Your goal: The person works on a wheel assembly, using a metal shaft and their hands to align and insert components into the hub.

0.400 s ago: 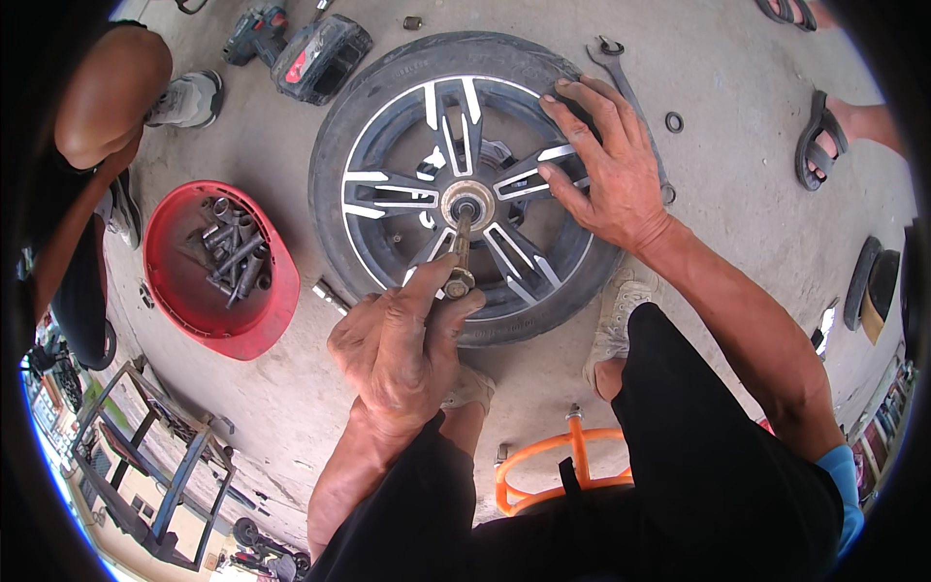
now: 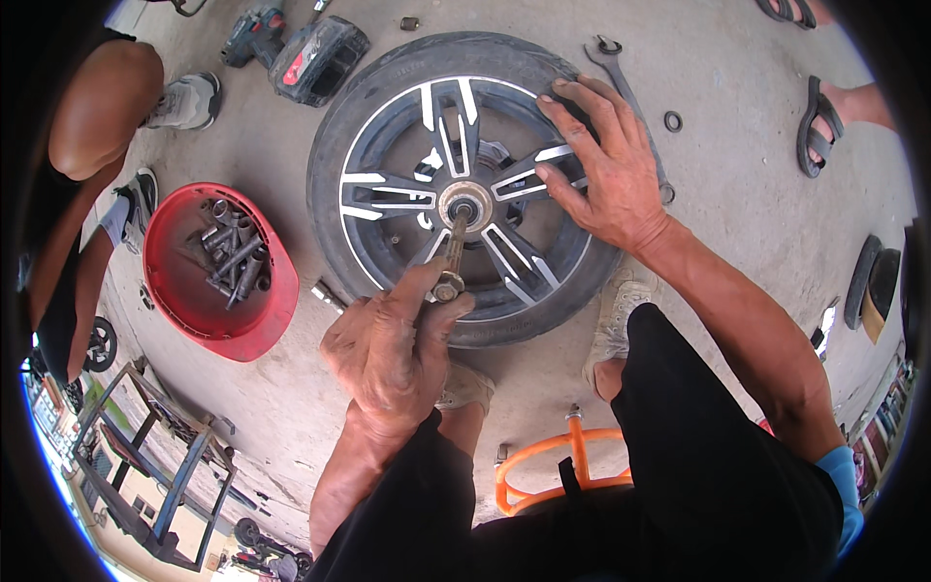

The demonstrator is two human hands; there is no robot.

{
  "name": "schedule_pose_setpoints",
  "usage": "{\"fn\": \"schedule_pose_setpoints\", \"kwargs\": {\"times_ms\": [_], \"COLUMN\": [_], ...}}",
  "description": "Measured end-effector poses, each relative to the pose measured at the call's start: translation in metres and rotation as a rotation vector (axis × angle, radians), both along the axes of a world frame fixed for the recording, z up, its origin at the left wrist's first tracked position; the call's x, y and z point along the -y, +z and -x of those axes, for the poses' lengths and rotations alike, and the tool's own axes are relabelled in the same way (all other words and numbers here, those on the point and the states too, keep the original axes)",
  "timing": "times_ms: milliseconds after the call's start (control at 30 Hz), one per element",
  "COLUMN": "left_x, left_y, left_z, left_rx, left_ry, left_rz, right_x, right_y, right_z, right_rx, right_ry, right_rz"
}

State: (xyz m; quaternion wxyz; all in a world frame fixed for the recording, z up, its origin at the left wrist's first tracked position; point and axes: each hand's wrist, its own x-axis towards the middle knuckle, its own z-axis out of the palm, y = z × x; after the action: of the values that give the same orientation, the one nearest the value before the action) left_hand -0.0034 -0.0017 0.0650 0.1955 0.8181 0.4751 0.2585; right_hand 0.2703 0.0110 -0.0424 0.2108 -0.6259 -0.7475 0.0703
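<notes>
A motorcycle-type wheel (image 2: 335,257) with a black tyre and black-and-silver spokes lies flat on the ground before me. My left hand (image 2: 388,349) pinches the hex-headed end of a long axle bolt (image 2: 454,254) between thumb and forefinger. The bolt leans toward me, and its far end reaches the opening of the wheel's hub (image 2: 479,201); how deep it sits cannot be made out. My right hand (image 2: 621,179) rests on the wheel's right side with fingers spread over tyre and rim, holding nothing.
A red helmet (image 2: 175,301) full of metal sockets stands left. Beyond the wheel lie a cordless power tool (image 2: 320,58) and a small socket (image 2: 410,23). A wrench (image 2: 621,78) and a ring (image 2: 673,121) lie right. An orange frame (image 2: 543,451) is near my legs. Other people's feet show left and right.
My left hand has shifted slightly left and toward me, tilting the bolt's head the same way. The right hand stays put. At the left, another person's shoe has moved.
</notes>
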Motion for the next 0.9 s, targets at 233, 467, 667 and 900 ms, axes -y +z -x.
{"fn": "schedule_pose_setpoints", "kwargs": {"times_ms": [233, 467, 667, 900], "left_x": [0.0002, -0.0025, -0.0013, -0.0044], "left_y": [0.0019, 0.0005, 0.0008, 0.0042], "left_z": [-0.0046, 0.001, -0.0051, -0.0013], "left_rx": [0.01, -0.008, 0.032, -0.036], "left_ry": [-0.01, 0.037, -0.008, 0.003], "left_rz": [0.021, 0.001, -0.001, 0.041], "right_x": [0.0005, -0.0002, -0.0014, 0.0002], "right_y": [-0.0004, -0.0008, -0.0005, -0.0006], "right_z": [-0.0007, -0.001, 0.0, -0.0009], "right_rx": [0.002, 0.009, 0.01, 0.004], "right_ry": [-0.002, -0.001, 0.002, 0.004], "right_rz": [0.009, 0.002, -0.003, -0.002]}}
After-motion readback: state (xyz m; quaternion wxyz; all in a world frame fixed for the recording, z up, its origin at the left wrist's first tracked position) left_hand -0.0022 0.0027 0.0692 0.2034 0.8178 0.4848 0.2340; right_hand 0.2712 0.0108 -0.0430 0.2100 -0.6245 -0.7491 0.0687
